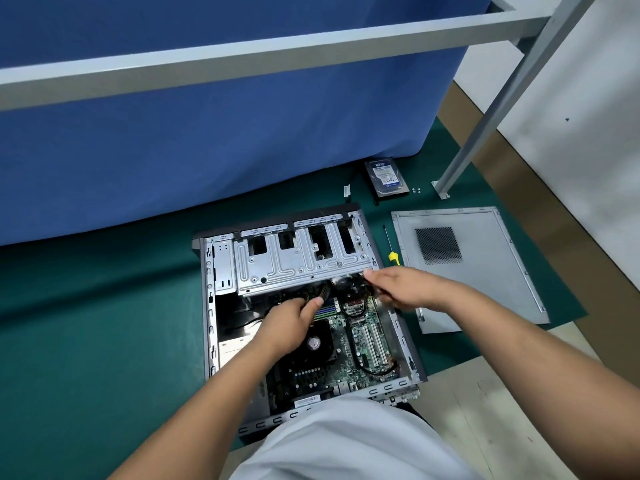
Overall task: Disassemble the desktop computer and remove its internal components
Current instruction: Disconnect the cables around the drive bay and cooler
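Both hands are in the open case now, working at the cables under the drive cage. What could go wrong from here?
1. The left hand grips a yellow and black cable bundle; tugging the wires rather than the plug could strain the green motherboard.
2. The right hand works against the grey metal drive cage; its stamped edge might cut fingers.
3. Four small silver screws lie loose on the green mat beside the removed blue-labelled hard drive; they could roll away.
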{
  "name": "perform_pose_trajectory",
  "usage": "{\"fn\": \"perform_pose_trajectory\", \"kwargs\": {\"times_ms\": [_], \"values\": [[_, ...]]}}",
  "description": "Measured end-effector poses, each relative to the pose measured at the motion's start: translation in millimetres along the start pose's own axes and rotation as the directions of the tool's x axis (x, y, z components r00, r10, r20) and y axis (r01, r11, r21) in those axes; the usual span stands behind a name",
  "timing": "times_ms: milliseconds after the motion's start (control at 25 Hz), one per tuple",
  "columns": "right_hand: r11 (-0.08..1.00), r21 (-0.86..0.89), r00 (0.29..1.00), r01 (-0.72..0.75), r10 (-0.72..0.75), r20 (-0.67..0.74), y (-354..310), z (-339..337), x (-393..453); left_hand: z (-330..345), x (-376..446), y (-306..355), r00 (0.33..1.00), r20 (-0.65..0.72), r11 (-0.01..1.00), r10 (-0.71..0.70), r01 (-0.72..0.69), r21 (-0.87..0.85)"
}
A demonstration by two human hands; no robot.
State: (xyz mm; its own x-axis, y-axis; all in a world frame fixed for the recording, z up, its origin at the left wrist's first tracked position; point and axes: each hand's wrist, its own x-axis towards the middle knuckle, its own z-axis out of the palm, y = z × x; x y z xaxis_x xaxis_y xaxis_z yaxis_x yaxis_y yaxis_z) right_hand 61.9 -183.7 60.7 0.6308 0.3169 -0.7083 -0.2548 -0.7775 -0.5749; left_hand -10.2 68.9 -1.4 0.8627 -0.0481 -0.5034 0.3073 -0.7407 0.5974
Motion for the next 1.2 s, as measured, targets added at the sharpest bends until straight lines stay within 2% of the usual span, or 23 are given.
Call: {"fn": "perform_pose_trajectory", "kwargs": {"times_ms": [40, 120, 200, 240, 280, 400, 480, 680, 760, 840, 920, 960, 1080, 1200], "values": [[0.994, 0.107, 0.997, 0.022, -0.014, -0.074, -4.5, 10.1, 0.7, 2.7, 0.1, 4.6, 0.997, -0.01, 0.967, -0.073, 0.069, -0.244], [0.986, 0.133, 0.971, 0.098, -0.066, -0.229, -13.8, 34.5, 4.0, 9.1, -1.0, 16.2, 0.982, 0.092, 0.744, -0.163, 0.184, -0.643], [0.983, 0.101, 0.931, 0.154, -0.11, -0.347, -22.8, 62.0, 7.5, 12.4, -0.8, 31.2, 0.967, 0.203, 0.459, -0.156, 0.253, -0.852], [0.978, 0.118, 0.918, 0.171, -0.115, -0.379, -28.7, 74.4, 7.7, 12.8, -0.6, 38.5, 0.961, 0.236, 0.348, -0.143, 0.272, -0.897], [0.979, 0.107, 0.913, 0.172, -0.117, -0.391, -33.4, 84.7, 8.1, 12.4, -0.6, 44.7, 0.959, 0.254, 0.284, -0.126, 0.28, -0.917], [0.986, -0.135, 0.9, 0.102, -0.149, -0.41, -38.1, 103.0, 11.1, 7.7, -4.8, 56.1, 0.948, 0.306, 0.234, -0.087, 0.318, -0.919], [0.972, -0.232, 0.906, 0.047, -0.139, -0.401, -36.6, 107.9, 11.9, 5.1, -10.1, 59.7, 0.938, 0.34, 0.198, -0.067, 0.346, -0.917], [0.969, -0.236, 0.956, 0.07, -0.133, -0.262, -29.1, 100.5, 12.4, 3.4, -19.5, 51.2, 0.929, 0.368, 0.178, 0.022, 0.359, -0.916], [0.952, -0.293, 0.965, 0.086, -0.152, -0.212, -26.5, 94.5, 11.8, 2.9, -19.7, 43.8, 0.92, 0.391, 0.239, 0.02, 0.376, -0.895], [0.921, -0.37, 0.952, 0.12, -0.213, -0.221, -24.4, 90.1, 10.6, 3.2, -16.6, 38.8, 0.918, 0.394, 0.288, -0.037, 0.387, -0.876], [0.922, -0.346, 0.938, 0.173, -0.262, -0.229, -24.6, 89.2, 8.5, 3.4, -6.8, 31.8, 0.938, 0.327, 0.196, -0.113, 0.344, -0.918], [0.924, -0.323, 0.937, 0.205, -0.281, -0.209, -25.6, 91.0, 8.4, 1.6, -2.9, 28.9, 0.947, 0.302, 0.143, -0.107, 0.315, -0.938], [0.909, -0.312, 0.945, 0.277, -0.316, -0.083, -32.2, 103.2, 9.0, -2.8, 1.1, 24.3, 0.955, 0.293, 0.1, -0.047, 0.296, -0.95], [0.962, -0.069, 0.965, 0.264, -0.263, 0.016, -32.2, 112.5, 11.6, -5.1, 0.9, 18.7, 0.963, 0.269, 0.054, -0.033, 0.271, -0.961]]}}
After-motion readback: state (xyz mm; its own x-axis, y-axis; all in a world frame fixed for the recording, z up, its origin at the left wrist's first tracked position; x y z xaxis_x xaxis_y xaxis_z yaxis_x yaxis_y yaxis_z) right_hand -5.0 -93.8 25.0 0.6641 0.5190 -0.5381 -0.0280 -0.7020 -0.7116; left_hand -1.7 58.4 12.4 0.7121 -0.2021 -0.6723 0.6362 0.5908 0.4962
